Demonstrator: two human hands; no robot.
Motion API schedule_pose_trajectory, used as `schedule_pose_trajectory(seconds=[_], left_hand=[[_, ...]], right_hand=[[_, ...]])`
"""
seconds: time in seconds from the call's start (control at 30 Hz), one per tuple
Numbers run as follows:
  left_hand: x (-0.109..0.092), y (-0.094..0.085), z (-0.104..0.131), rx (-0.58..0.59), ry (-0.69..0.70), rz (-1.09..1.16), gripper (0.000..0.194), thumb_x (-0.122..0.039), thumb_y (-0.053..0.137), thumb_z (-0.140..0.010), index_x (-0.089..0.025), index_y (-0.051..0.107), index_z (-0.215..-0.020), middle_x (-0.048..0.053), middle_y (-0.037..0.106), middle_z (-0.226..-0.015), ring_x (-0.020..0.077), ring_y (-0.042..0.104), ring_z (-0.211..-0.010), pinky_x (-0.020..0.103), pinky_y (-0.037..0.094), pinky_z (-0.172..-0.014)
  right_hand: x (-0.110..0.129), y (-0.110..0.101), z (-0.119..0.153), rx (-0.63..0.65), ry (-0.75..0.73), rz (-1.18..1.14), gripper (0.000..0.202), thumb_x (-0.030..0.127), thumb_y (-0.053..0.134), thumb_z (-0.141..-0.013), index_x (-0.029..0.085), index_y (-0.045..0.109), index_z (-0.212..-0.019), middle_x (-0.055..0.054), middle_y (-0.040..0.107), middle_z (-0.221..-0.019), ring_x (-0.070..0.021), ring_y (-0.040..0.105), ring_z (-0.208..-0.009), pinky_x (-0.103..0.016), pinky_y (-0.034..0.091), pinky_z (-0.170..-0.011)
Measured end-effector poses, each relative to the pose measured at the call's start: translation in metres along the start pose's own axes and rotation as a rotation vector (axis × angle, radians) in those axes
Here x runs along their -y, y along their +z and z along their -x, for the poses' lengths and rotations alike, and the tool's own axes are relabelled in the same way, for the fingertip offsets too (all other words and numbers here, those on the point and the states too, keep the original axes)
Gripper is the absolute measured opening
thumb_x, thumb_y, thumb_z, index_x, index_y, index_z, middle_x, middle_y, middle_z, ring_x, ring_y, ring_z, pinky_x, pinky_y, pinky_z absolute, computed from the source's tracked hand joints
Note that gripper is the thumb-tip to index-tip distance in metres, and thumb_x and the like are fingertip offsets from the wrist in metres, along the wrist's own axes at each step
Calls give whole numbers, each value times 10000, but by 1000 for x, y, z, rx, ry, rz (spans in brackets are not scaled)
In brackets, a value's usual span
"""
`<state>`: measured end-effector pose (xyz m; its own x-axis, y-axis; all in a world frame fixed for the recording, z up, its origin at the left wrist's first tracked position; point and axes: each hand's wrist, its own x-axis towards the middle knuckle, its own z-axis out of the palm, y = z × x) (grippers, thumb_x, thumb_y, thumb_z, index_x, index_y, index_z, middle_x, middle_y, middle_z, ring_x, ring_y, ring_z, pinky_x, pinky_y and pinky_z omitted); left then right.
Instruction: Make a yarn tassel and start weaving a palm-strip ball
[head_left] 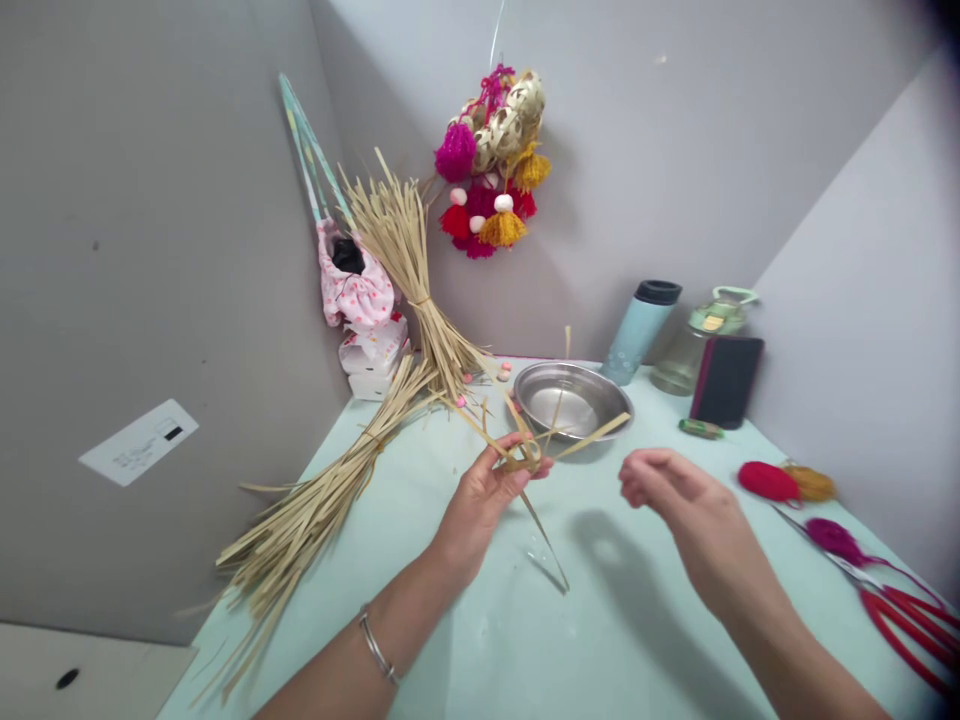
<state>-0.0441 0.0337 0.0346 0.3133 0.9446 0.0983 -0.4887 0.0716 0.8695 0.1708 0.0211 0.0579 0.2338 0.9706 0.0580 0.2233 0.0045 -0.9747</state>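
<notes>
My left hand [487, 495] pinches a small woven piece of straw strips [531, 455] over the middle of the table, in front of the metal bowl. Long loose strips stick out of the piece in several directions, one of them down toward the tabletop. To the right, my right hand [667, 485] is raised above the table, apart from the woven piece. Its fingers are curled together, and whether anything is between them cannot be made out. The steel bowl [562, 400] stands behind both hands, partly crossed by the strips.
Two straw bundles [409, 240] [322, 510] lie at the left. Tasselled ornaments [495, 160] hang on the back wall. A blue tumbler [641, 335], a green bottle [679, 360] and a phone [726, 382] stand back right. Yarn [769, 482] and red scissors [900, 620] lie right.
</notes>
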Motion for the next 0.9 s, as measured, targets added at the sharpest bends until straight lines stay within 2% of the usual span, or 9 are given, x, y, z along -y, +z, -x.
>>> schedule_pose_trajectory(seconds=[0.1,0.2,0.4,0.53,0.63,0.7,0.8,0.9], left_hand=[[3,7,2,55,-28,-26,447,-340,689,-829,-202,547,-1230,99,704,-1102,233,617,-1109,389,350,-1042],[4,15,6,151,-44,-76,427,-361,683,-828,-206,581,-1213,91,693,-1107,245,629,-1067,388,402,-992],[2,16,10,234,-13,-235,451,-344,646,-854,-267,562,-1291,53,651,-1187,244,573,-1142,405,365,-1048],[-5,13,11,246,10,-398,474,-375,547,-913,-292,489,-1376,47,609,-1269,242,483,-1261,426,277,-1118],[-6,10,12,237,77,-499,460,-384,489,-939,-309,471,-1392,42,570,-1326,242,436,-1298,428,236,-1135],[-4,8,11,206,133,-590,444,-384,482,-941,-315,490,-1379,54,575,-1297,246,454,-1254,427,248,-1121],[1,5,10,146,148,-697,424,-404,513,-925,-309,541,-1337,73,577,-1206,230,528,-1069,407,353,-1030],[5,5,8,80,87,-564,446,-407,593,-880,-273,557,-1304,67,577,-1123,201,558,-957,363,426,-925]], right_hand=[[4,16,21,233,18,-1,343,493,668,-799,245,628,-1032,-31,660,-956,-180,568,-779,-313,465,-736],[4,28,29,342,26,-88,451,480,690,-784,249,586,-1158,-50,655,-1086,-202,578,-868,-312,468,-743],[0,29,27,305,66,-165,409,495,684,-783,214,643,-1079,-65,674,-992,-170,547,-722,-287,449,-624],[3,28,25,288,92,-223,394,486,735,-730,211,689,-1009,-89,695,-999,-230,610,-851,-300,494,-645],[6,28,25,295,83,-246,350,461,747,-730,230,700,-989,-75,704,-1036,-246,625,-929,-305,509,-691],[6,28,26,301,83,-273,340,448,744,-741,238,692,-1004,-73,700,-1075,-255,621,-983,-308,515,-716],[4,28,27,306,83,-301,336,431,731,-764,232,667,-1028,-81,688,-1097,-257,614,-1004,-312,520,-728],[2,28,28,299,70,-303,311,396,741,-766,230,648,-1012,-66,684,-1048,-234,617,-941,-307,517,-724]])
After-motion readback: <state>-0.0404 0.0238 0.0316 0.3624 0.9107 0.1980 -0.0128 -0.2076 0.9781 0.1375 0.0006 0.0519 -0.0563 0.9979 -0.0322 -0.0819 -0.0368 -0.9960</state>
